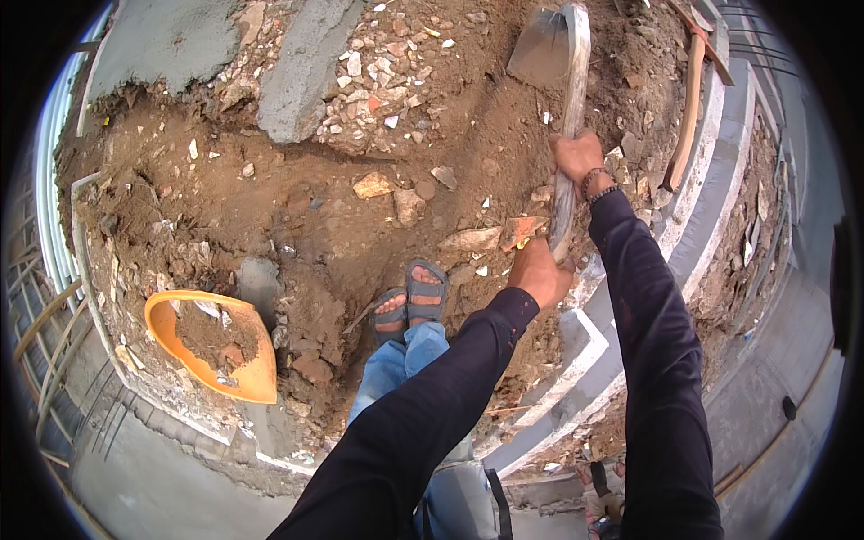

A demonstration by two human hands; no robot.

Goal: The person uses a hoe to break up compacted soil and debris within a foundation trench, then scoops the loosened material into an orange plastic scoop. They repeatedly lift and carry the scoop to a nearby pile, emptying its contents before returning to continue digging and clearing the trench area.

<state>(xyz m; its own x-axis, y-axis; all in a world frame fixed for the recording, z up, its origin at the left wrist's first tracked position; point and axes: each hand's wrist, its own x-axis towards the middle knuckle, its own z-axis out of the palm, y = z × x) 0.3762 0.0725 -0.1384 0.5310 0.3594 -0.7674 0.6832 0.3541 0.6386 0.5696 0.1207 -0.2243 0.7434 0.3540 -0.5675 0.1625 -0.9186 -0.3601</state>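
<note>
A broad-bladed hoe [573, 81] with a worn wooden handle reaches away from me at the upper right. Its flat blade rests against the brown soil. My right hand [579, 160] is closed round the middle of the handle. Nearer to me, my left hand [540, 273] grips the handle's lower end. Beside the left hand lies a broken orange brick piece [519, 231]. An orange-yellow pan [261, 351], partly filled with soil and rubble, sits tilted on the ground at the lower left.
A pickaxe [689, 108] leans along the right edge near white-edged concrete steps [720, 189]. Grey concrete slabs [306, 67] and loose stones lie at the far side. My sandalled feet [425, 292] stand in the dug soil. Another person's feet [605, 486] show low on the right.
</note>
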